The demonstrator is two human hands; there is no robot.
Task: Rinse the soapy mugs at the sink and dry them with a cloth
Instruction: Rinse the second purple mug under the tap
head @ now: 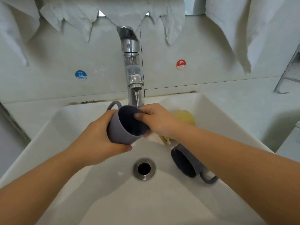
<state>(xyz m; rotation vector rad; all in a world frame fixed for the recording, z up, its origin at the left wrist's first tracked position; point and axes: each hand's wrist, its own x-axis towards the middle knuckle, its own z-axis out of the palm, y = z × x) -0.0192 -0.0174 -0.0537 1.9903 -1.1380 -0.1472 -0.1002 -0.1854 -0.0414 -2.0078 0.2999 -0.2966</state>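
A grey-purple mug [120, 130] is held tilted toward me under the chrome tap [132, 65], where a thin stream of water runs. My left hand [100, 137] grips the mug's body from the left. My right hand [155, 119] pinches its right rim, the thumb reaching inside. The mug's handle points away, to the back left. A second grey-purple mug [185, 163] lies on its side in the white sink [65, 127], right of the drain, partly hidden by my right forearm. A yellow mug [185, 117] lies behind my right hand.
The drain [144, 168] sits open in the middle of the basin. White cloths [73, 15] hang along the wall above the tap, and more [243, 30] hang at the right. COLD [81, 75] and HOT [181, 64] stickers mark the wall. A metal rack [287, 75] stands at the far right.
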